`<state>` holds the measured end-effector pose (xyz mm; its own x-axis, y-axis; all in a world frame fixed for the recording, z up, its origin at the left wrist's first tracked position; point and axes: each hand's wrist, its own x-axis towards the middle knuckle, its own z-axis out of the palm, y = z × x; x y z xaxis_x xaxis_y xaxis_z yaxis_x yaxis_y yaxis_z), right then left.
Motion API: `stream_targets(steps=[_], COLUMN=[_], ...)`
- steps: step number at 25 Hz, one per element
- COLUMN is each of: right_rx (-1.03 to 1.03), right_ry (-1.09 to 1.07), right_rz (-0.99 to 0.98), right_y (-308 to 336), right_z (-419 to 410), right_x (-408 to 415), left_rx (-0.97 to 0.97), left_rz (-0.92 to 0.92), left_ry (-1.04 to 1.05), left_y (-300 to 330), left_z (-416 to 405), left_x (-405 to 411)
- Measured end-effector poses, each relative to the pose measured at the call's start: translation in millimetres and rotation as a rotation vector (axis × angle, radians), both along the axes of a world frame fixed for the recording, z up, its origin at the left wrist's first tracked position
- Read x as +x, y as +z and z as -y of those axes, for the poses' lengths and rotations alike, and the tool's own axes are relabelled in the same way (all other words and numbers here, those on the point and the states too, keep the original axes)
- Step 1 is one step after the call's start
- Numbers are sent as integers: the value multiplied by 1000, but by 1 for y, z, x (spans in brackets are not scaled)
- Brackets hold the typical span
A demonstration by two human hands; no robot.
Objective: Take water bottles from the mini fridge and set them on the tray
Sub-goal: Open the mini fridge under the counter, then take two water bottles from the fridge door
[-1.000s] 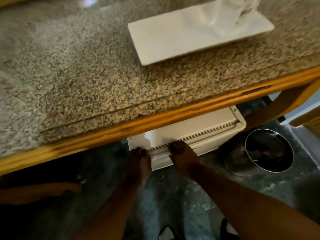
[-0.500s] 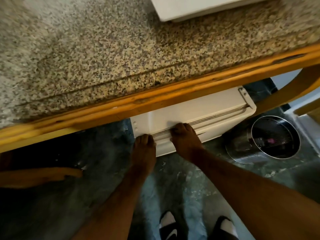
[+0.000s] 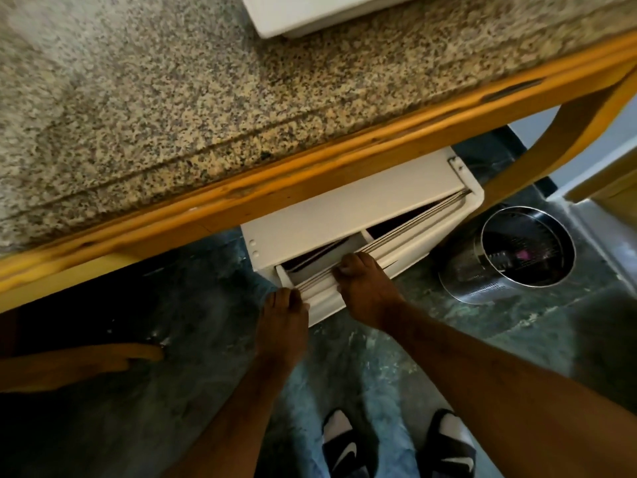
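The white mini fridge (image 3: 344,215) stands under the granite counter, seen from above. Its door (image 3: 410,239) is swung open a little at the left, hinged at the right, and a dark gap with a white door shelf shows behind it. My left hand (image 3: 284,317) grips the door's left corner. My right hand (image 3: 365,291) holds the door's top edge with its fingers hooked over it. No water bottle is visible inside. The white tray (image 3: 310,15) lies on the counter at the top edge, mostly cut off.
The granite counter (image 3: 155,98) has an orange wooden rim (image 3: 310,167) overhanging the fridge. A shiny metal bin (image 3: 517,250) stands on the floor right of the fridge. A wooden chair part (image 3: 79,360) is at lower left. My feet in dark slides (image 3: 396,446) stand on the green marble floor.
The fridge door has swung open from shut, showing a gap at its left side. Both hands stayed on the door. The view dropped, so most of the tray left the frame.
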<state>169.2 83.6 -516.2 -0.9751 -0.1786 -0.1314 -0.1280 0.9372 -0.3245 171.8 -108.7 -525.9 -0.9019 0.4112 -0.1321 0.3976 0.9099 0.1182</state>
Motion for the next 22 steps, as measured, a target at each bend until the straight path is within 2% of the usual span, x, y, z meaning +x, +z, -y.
stream_targets(steps=[4,7,10,16,22], right_rx=[-28,-67,-81,-46,89], right_ry=[-15,-65,-126,-267,-469], right_rz=[-43,-88,-121,-21,-18], right_y=[6,8,4,0,0], right_z=[-10,-19,-30,-63,-105], right_x=[41,77,116,188,246], left_rx=[166,207,173,108,34], left_rz=[-30,-47,-29,86,17], left_ry=[-149,-287,-316,-409,-583], left_y=[1,6,9,10,5], left_z=[12,13,-6,-74,-143], left_x=[35,49,56,71,61])
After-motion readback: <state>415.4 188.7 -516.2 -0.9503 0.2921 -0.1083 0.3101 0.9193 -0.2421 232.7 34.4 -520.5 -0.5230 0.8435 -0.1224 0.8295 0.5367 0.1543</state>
